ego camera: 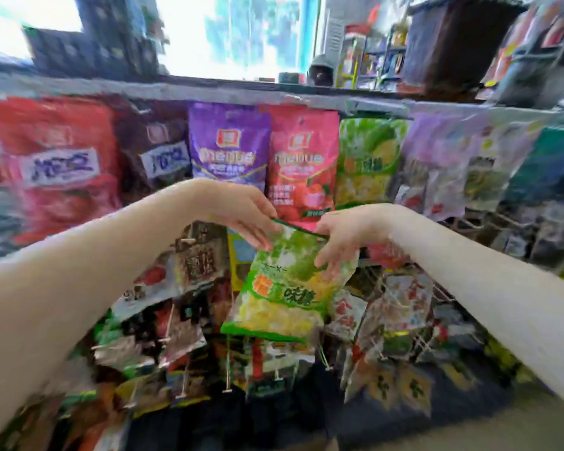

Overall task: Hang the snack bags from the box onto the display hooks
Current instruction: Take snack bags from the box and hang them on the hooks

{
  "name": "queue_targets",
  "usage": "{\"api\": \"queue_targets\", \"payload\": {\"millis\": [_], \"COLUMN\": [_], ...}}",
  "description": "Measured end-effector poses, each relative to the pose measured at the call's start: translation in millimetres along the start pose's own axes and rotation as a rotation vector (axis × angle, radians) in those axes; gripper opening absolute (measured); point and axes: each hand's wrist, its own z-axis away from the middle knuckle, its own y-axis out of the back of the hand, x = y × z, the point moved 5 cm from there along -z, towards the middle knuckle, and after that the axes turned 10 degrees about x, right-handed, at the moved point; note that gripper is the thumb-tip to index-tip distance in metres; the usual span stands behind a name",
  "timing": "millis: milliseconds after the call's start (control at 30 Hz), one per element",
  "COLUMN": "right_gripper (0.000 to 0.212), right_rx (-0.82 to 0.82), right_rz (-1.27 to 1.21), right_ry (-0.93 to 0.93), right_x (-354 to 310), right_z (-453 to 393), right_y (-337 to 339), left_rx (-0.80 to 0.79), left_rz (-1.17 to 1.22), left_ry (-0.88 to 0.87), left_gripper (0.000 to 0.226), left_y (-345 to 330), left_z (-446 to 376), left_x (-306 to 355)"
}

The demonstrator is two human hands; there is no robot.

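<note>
Forearms: both reach forward from the bottom corners of the view and meet in the middle, in front of the display.
Left hand (241, 213): it pinches the dark top strip of the green snack bag (290, 288) at its left corner, fingers curled over the edge.
Right hand (342, 236): it holds the same top strip at the right corner, thumb behind and fingers spread down the front of the bag.
Green snack bag: held up in the air between the two hands, tilted, its bottom swinging toward the lower left – not on any hook yet.
Lower rows: just behind and below the bag hang many small packets on wire hooks (323, 359); too blurred to read.
Upper row: beyond the hands hang larger bags – a purple bag (228, 148), a pink bag (303, 164), and a matching green bag (368, 157) of what looks like the same product.
Top rail (209, 92): a grey ledge runs across above that row; behind it is bright window light.
Box: not in view that I can make out.
Step in hand: judging by the grip, the bag is being straightened and carried up toward its hook.
Next move: probably to raise the bag toward the matching green row on the right, find the hole in the top strip, and thread it over the hook tip; the strip must be kept taut and level for that.
</note>
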Motion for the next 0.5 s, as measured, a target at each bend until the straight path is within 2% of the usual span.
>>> {"api": "queue_targets", "payload": {"millis": [67, 167, 233, 333, 400, 433, 500], "right_gripper": [0.028, 0.026, 0.025, 0.016, 0.011, 0.009, 0.012], "right_rx": [0.105, 0.169, 0.165, 0.128, 0.133, 0.138, 0.155], "right_rz": [0.003, -0.06, -0.027, 0.055, 0.059, 0.052, 0.02], "right_ry": [0.036, 0.094, 0.112, 0.11, 0.114, 0.116, 0.122], "right_x": [-26, -69, -94, -125, -138, -142, -148], "right_z": [6, 13, 14, 8, 5, 5, 7], "right_y": [6, 0, -12, -32, -43, -47, -51], "left_rx": [0.06, 0.297, 0.384, 0.265, 0.197, 0.203, 0.234], "left_rz": [-0.046, -0.258, -0.255, -0.305, -0.409, -0.458, -0.509], "left_ry": [-0.003, -0.06, -0.133, -0.183, -0.201, -0.224, -0.247], "left_gripper": [0.015, 0.009, 0.017, 0.026, 0.014, 0.011, 0.025], "left_y": [24, 61, 69, 56, 48, 48, 53], "left_z": [22, 49, 70, 88, 93, 95, 95], "left_x": [2, 0, 1, -13, -26, -30, -32]}}
